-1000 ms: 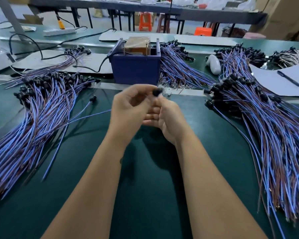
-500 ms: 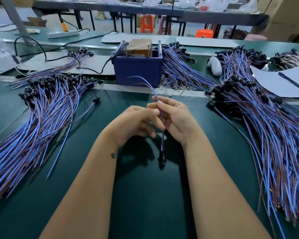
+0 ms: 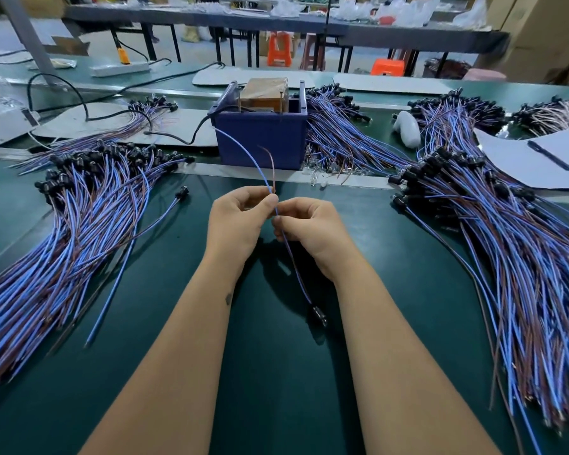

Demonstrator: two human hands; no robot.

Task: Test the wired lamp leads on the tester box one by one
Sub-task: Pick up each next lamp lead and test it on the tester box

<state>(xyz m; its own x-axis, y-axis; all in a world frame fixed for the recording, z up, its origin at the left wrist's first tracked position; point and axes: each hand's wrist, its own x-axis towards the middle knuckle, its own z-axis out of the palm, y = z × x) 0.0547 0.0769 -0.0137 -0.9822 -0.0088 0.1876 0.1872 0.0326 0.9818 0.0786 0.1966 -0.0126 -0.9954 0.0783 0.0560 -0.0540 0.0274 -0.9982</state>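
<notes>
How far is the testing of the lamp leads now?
Done: cannot be told; piles lie on the left and on the right, and nothing marks which are tested. In hand: the left hand and right hand pinch one lead, its ends pointing toward the tester box without touching it. Left: testing this lead, then the others.

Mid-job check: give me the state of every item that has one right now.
Left hand: pinching the held lead.
Right hand: pinching the same lead lower down.
Held lead: two wire ends up and spread, black holder hanging.
Tester box: cord attached, no lead touching.
Pen: lying on paper.
</notes>
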